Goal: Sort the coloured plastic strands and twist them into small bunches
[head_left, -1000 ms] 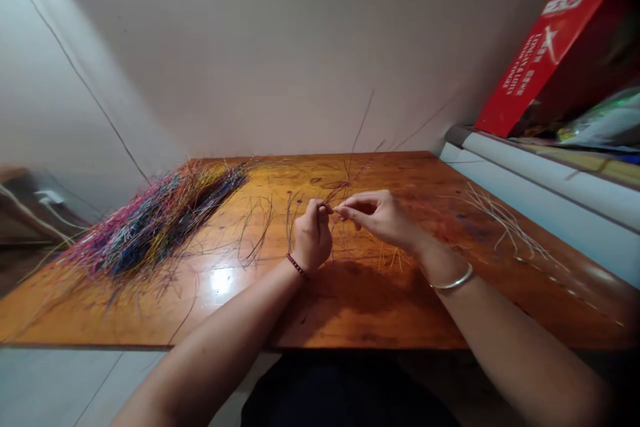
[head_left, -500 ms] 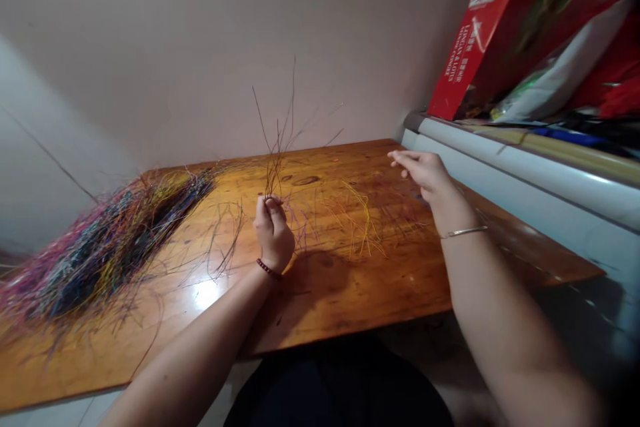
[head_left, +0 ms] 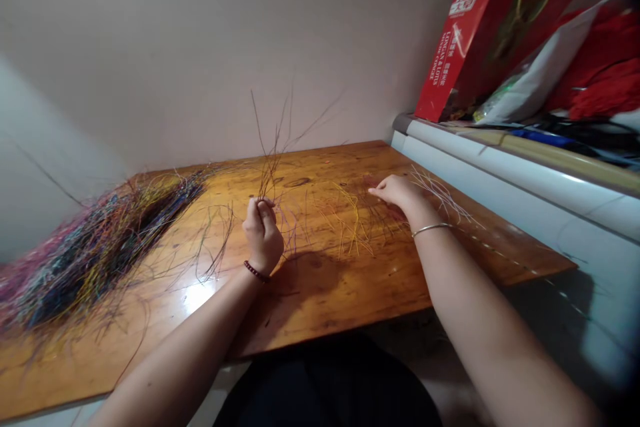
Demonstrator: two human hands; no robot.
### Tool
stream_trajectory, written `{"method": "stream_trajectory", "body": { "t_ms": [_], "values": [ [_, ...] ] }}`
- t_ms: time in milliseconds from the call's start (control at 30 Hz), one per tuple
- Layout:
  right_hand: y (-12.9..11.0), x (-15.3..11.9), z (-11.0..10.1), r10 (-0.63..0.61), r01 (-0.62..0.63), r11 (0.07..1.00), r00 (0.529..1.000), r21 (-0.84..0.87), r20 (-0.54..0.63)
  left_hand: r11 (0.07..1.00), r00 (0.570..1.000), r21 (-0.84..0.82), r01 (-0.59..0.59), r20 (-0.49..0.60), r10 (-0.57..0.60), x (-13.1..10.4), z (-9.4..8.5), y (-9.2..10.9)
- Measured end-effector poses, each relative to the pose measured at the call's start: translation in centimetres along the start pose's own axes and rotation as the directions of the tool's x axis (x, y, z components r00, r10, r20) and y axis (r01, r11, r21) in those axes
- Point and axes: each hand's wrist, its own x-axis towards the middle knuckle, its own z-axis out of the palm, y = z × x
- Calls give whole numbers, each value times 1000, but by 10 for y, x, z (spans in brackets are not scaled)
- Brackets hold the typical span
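Observation:
Upright in my left hand point(head_left: 263, 233) is a small bunch of thin dark wires point(head_left: 270, 170), pinched near its lower end and fanning out at the top. My right hand point(head_left: 395, 193) hangs low over the right part of the wooden table point(head_left: 310, 300), its fingertips pressed together beside some reddish wires point(head_left: 385, 217); whether they hold a strand is too small to tell. Between the hands lie loose yellow wires point(head_left: 356, 213) and a few purple wires point(head_left: 289, 227). White wires point(head_left: 445, 197) are spread out past my right wrist.
A large heap of multicoloured wires point(head_left: 110, 240) covers the table's left side, with dark loose strands point(head_left: 215, 247) near it. At the right, a white appliance point(head_left: 500, 180) borders the table. On top stand a red box point(head_left: 450, 40) and a white plastic bag point(head_left: 540, 73).
My right hand has come down and to the left, toward the reddish wires. The left hand still grips its bunch. The view has shifted slightly right, showing the white wires.

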Motion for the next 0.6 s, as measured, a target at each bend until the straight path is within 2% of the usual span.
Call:
{"method": "stream_trajectory", "body": {
  "t_ms": [100, 167, 367, 533, 600],
  "values": [
    [6, 1, -2, 83, -85, 996, 980, -6, -182, 1000, 1000, 16, -15, 13, 15, 0, -1, 2],
    [11, 4, -1, 100, -104, 994, 969, -9, -225, 1000, 1000, 21, -12, 18, 11, 0, -1, 3],
    [14, 13, 14, 44, -47, 998, 995, -38, -85, 1000, 999, 0, -16, 50, 16, -1, -1, 3],
    [14, 17, 20, 80, -83, 996, 993, -28, -89, 999, 997, 34, -31, 71, 28, -2, -2, 2],
    [15, 17, 20, 48, -52, 998, 993, -34, -110, 998, 996, 45, -36, 80, 32, -3, -2, 1]
  ]
}}
